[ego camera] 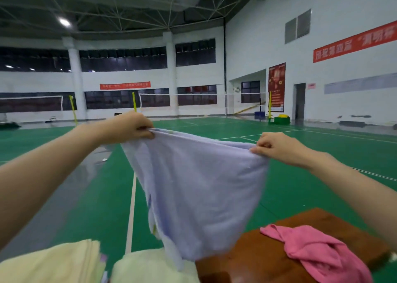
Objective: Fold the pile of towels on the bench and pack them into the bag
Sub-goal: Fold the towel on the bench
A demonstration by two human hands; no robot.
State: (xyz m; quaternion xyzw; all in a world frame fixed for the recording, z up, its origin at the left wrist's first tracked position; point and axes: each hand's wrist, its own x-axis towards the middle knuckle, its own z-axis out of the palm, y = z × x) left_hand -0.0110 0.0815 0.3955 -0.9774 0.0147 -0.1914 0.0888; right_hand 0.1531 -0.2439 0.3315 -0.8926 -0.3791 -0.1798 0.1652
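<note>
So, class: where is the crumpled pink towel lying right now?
In the head view, the crumpled pink towel lies at lower right on the brown wooden bench, just right of the hanging pale lavender towel.

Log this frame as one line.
hands: left, right grip lilac towel | state: raised, unfolded | bench: pink towel crumpled

Both arms reach out, bare. The left hand and right hand are pinched tight, held up high.
</note>
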